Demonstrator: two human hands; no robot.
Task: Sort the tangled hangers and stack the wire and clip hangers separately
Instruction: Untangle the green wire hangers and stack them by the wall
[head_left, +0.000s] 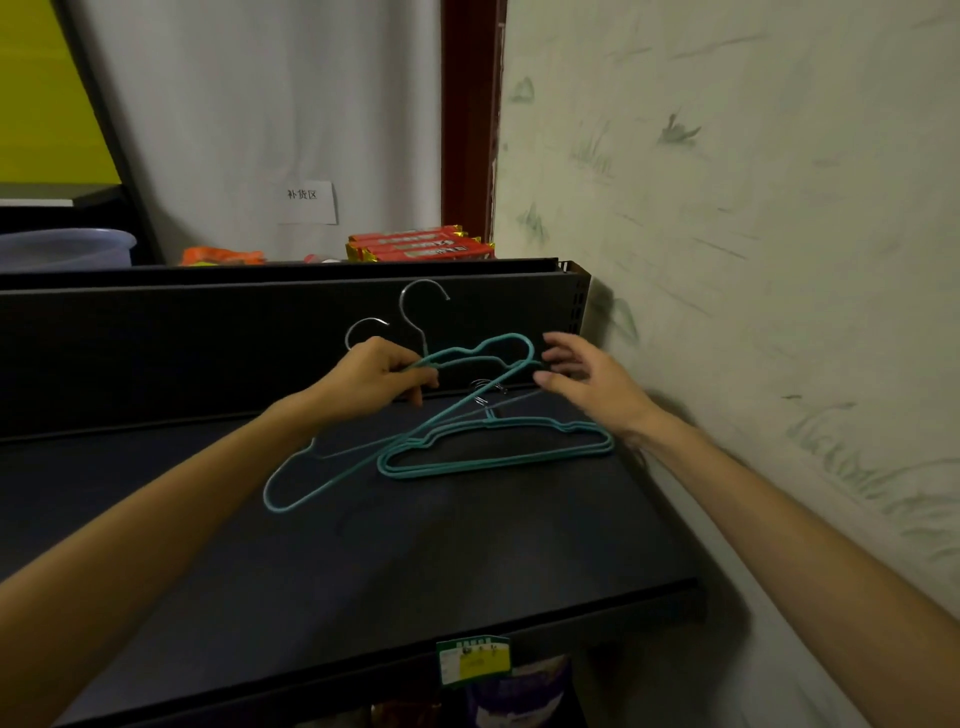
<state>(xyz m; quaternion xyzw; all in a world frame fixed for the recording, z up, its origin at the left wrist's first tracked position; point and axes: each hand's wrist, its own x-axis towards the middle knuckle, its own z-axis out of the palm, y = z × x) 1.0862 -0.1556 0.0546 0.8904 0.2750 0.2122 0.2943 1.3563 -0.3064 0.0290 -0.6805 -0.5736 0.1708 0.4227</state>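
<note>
Head view: the left hand pinches the necks of a raised pair of teal hangers, fingers curled tight where the silver hooks rise just above the grip. From that pinch the frames slope down and toward the person, the low end reaching the dark shelf. Right of the grip and lower, a flat stack of teal hangers lies on the shelf, and a thin silver hanger sits between, crossing under the raised frames; whether it carries clips I cannot tell. The likely trouble is snagging: the raised pair looks threaded over the stack's near shoulder, so a straight lift would probably drag the stack or the silver piece along, or tip them off the shelf edge. The two pinched hangers could also slip apart, held only at the necks. The right hand hovers beyond the far end of the raised frames, fingers spread and holding nothing, blurred. Both forearms reach in level from below.
</note>
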